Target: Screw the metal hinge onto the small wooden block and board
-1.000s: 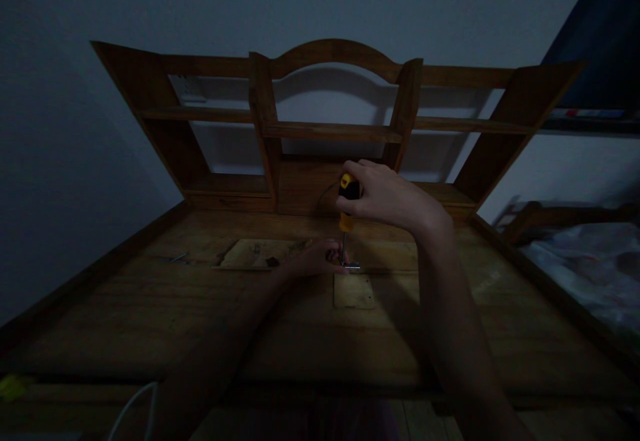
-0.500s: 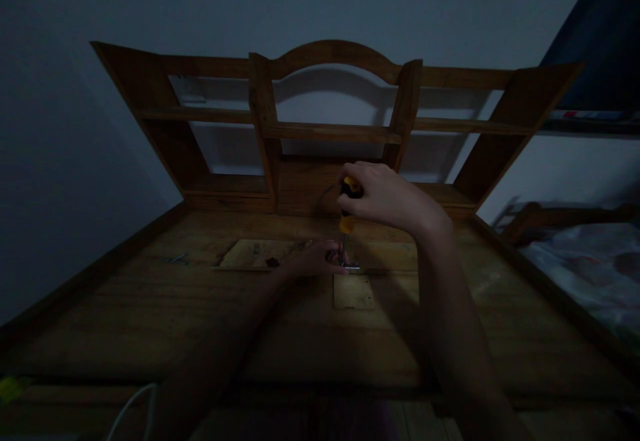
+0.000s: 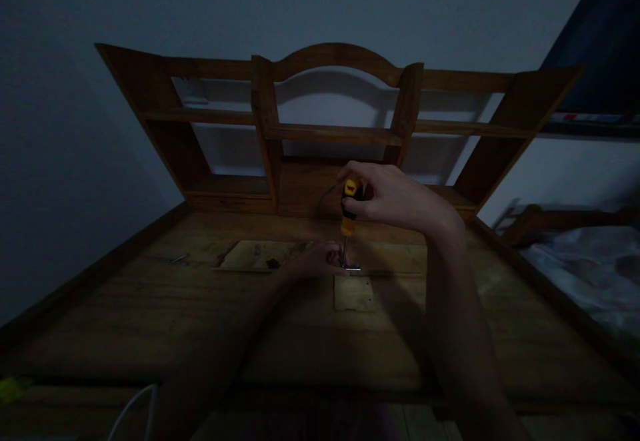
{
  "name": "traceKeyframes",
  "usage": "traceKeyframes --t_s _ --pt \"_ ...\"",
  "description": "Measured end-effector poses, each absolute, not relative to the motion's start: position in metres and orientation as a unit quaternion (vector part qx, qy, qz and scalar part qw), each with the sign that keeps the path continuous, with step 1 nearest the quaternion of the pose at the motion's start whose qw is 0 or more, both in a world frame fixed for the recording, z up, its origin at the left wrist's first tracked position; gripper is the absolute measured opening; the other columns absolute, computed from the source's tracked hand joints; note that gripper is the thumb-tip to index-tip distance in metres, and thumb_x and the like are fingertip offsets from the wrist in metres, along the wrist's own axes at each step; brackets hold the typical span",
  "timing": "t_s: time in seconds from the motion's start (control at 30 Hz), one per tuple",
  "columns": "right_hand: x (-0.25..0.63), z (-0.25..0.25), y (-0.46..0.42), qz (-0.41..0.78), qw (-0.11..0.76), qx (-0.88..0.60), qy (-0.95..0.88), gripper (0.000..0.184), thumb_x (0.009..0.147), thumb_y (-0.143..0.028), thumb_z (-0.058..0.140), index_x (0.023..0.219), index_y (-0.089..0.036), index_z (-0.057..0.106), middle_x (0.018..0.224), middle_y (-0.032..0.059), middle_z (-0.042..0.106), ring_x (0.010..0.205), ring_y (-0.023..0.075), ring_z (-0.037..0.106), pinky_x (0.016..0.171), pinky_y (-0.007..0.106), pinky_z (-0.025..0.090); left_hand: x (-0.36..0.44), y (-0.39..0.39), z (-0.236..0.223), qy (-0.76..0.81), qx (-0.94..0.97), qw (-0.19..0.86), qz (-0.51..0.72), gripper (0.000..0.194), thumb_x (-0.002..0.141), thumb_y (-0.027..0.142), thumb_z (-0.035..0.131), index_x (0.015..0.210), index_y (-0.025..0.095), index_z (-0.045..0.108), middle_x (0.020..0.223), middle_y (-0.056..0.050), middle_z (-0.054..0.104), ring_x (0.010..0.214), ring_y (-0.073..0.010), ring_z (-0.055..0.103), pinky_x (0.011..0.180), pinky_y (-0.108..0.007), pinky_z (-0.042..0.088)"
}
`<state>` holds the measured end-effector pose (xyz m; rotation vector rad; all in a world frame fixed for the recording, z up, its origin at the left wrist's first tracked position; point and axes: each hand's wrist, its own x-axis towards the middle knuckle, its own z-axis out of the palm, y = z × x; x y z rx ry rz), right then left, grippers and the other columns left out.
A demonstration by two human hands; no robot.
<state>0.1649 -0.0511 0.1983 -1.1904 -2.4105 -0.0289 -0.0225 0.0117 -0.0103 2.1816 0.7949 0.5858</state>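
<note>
My right hand (image 3: 387, 191) has its fingers around the top of a yellow and black screwdriver (image 3: 349, 227), which stands nearly upright. The shaft runs down to a small shiny metal piece (image 3: 353, 270) at the fingertips of my left hand (image 3: 320, 259). Those left fingers are curled in a pinch on the metal piece, close to the screwdriver's tip. Below them lies a small square wooden board (image 3: 353, 294) with dark holes near its right edge. A long pale wooden strip (image 3: 260, 253) lies under and beside my left hand. The exact contact at the tip is too dark to make out.
Thin metal items (image 3: 179, 259) lie on the left of the wooden desk (image 3: 200, 334). A wooden shelf unit (image 3: 333, 133) rises at the back. A white cable (image 3: 134, 401) loops at the front left; a covered bed (image 3: 585, 261) stands to the right.
My right hand has moved slightly right and its fingers have shifted on the screwdriver handle, showing more of it. My left hand has barely moved. The whole view has shifted a little.
</note>
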Motion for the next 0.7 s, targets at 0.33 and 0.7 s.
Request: traceKeyframes --t_s 0.33,0.7 --pt "0.1646 0.1929 -0.0442 -0.046 0.215 -0.469 -0.856 0.025 0.094 -0.042 0.059 0.100 -0.018 0.063 0.094 0.0077 0.068 0.087 0.0217 0.062 0.076 0.030 0.042 -0.0240 0.0101 -0.0077 0.304 0.861 0.333 0.234 0.038 0.078 0.050 0.077 0.096 0.016 0.071 0.078 0.001 0.055 0.072 -0.0115 0.049 0.064 -0.023 0.037" --pt "0.1632 0.1961 -0.0492 -0.013 0.211 -0.437 -0.874 0.018 0.092 -0.031 0.058 0.105 -0.019 0.064 0.100 0.0064 0.069 0.091 0.0213 0.062 0.078 0.030 0.042 -0.0223 0.0089 -0.0051 0.306 0.855 0.348 0.232 0.039 0.077 0.050 0.077 0.096 0.016 0.071 0.075 0.002 0.054 0.068 -0.0111 0.047 0.060 -0.022 0.035"
